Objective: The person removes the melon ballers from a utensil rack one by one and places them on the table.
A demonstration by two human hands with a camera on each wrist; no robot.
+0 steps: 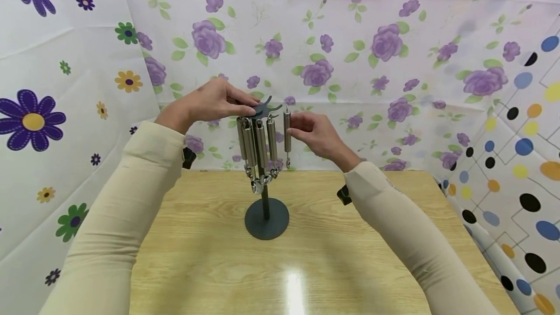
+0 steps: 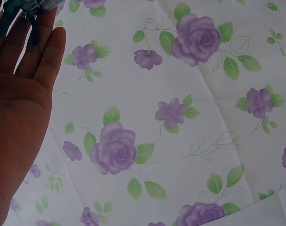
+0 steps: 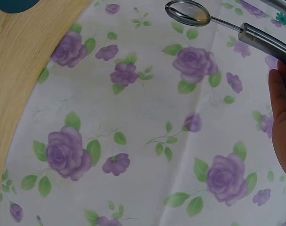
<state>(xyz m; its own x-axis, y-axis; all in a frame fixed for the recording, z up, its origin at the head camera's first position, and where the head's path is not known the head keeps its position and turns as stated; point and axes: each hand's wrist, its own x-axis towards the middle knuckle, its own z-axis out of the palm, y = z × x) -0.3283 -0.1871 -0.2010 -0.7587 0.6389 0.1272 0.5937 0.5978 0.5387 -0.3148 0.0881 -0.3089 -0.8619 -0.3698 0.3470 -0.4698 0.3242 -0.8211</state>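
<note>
A dark utensil stand [image 1: 267, 220] with a round base and curved hooks at its top stands on the table. Several shiny metal utensils [image 1: 249, 142] hang from it, handles up and heads down. My left hand [image 1: 214, 100] grips the stand's top between thumb and fingers; in the left wrist view its fingers [image 2: 39, 52] reach up to the dark hooks. Just right of the stand, my right hand [image 1: 318, 135] pinches a metal spoon [image 1: 287, 132] upright by its handle. The right wrist view shows that spoon's rounded, shiny head [image 3: 187, 12] on a thin neck.
The wooden table [image 1: 210, 261] reaches towards me in front of the stand. Behind it hangs a cloth with purple roses [image 1: 317, 73]. Patterned cloths close off the left side [image 1: 83, 86] and the right side [image 1: 520, 159].
</note>
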